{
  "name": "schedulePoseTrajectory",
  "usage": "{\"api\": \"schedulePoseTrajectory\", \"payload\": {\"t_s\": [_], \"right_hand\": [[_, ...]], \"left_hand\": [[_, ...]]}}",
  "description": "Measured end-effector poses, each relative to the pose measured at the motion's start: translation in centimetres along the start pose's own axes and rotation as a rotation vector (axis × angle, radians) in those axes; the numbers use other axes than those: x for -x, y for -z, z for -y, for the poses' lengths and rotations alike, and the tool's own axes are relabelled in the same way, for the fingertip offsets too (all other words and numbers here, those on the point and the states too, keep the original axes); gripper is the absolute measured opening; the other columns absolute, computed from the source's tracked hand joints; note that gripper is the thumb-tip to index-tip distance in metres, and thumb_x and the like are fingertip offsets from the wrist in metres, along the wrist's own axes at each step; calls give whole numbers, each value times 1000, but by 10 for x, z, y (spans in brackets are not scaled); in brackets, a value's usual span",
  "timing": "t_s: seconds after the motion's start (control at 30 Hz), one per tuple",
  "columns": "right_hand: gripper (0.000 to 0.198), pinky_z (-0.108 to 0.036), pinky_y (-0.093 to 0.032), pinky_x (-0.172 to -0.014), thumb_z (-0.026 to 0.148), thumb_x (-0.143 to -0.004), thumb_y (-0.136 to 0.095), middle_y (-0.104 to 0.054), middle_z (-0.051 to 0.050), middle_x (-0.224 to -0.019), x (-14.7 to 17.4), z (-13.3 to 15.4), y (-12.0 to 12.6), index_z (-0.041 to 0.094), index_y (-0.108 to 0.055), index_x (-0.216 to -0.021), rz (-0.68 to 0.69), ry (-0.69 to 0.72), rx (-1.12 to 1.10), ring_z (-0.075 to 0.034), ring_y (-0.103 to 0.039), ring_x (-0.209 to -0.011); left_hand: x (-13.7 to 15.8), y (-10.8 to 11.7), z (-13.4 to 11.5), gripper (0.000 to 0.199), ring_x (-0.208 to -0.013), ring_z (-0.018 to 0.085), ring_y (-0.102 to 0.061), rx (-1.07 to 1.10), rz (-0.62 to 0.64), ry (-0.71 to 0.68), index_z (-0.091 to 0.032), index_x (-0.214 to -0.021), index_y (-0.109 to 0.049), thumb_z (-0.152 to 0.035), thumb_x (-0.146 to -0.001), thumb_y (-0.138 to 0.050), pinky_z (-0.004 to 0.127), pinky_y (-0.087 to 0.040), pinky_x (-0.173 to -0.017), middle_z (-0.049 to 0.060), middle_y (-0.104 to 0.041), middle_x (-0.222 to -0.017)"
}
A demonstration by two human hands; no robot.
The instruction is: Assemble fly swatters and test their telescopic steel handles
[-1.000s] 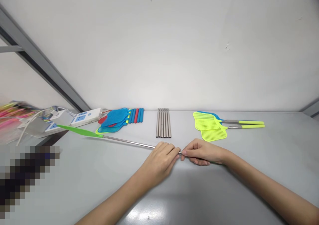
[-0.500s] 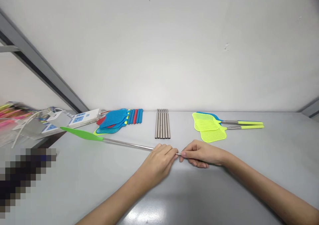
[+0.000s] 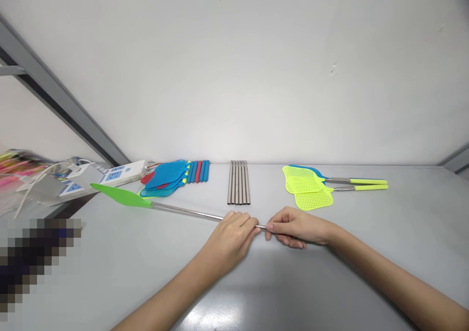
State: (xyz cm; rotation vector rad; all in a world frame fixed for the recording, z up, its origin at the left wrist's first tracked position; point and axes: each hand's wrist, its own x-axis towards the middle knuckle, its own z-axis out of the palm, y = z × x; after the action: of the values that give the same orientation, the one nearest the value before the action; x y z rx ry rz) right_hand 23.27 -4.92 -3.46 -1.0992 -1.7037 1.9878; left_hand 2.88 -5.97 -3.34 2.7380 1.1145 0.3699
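Observation:
A fly swatter with a green head (image 3: pixel 122 196) and a thin metal telescopic rod (image 3: pixel 183 210) stretches from the left to the middle. My left hand (image 3: pixel 234 236) is closed around the rod, palm down. Just right of it my right hand (image 3: pixel 293 227) pinches the rod's end between thumb and fingers, and a short bit of metal shows between the two hands. Whatever lies inside the right fingers is hidden. Behind the hands several metal tubes (image 3: pixel 239 183) lie side by side. To the right are fly swatters with yellow heads (image 3: pixel 313 197) and yellow grips.
Blue and red swatter heads (image 3: pixel 166 175) are stacked at the back left, beside several blue and red grips (image 3: pixel 198 171). A power strip (image 3: pixel 117 174) with cables and a pile of bagged coloured items (image 3: pixel 22 172) lie farther left. A wall (image 3: pixel 234 77) rises behind the grey table (image 3: pixel 128 267).
My left hand has shifted slightly left, so a little more metal shows between the hands. The green head has moved slightly; my right hand is almost still.

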Motion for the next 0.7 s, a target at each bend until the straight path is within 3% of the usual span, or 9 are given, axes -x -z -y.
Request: {"api": "schedulePoseTrajectory", "payload": {"t_s": [0.53, 0.7], "right_hand": [[37, -14, -26, -28, 50, -73, -52, -43, 6, -48, 1, 0, -2, 14, -53, -68, -50, -66, 143, -3, -36, -34], [38, -15, -22, -29, 51, -75, -50, -41, 6, -48, 1, 2, -4, 15, -48, -63, -49, -57, 133, -3, -31, -34]], "left_hand": [[1, -5, 0, 26, -68, 15, -41, -77, 26, 28, -17, -76, -48, -26, -91, -27, 29, -32, -65, 1, -49, -73], [-2, -3, 4, 25, -67, 14, -41, -94, 9, -12, -17, -76, -47, -26, -91, -28, 28, -32, -64, 1, -49, -73]]}}
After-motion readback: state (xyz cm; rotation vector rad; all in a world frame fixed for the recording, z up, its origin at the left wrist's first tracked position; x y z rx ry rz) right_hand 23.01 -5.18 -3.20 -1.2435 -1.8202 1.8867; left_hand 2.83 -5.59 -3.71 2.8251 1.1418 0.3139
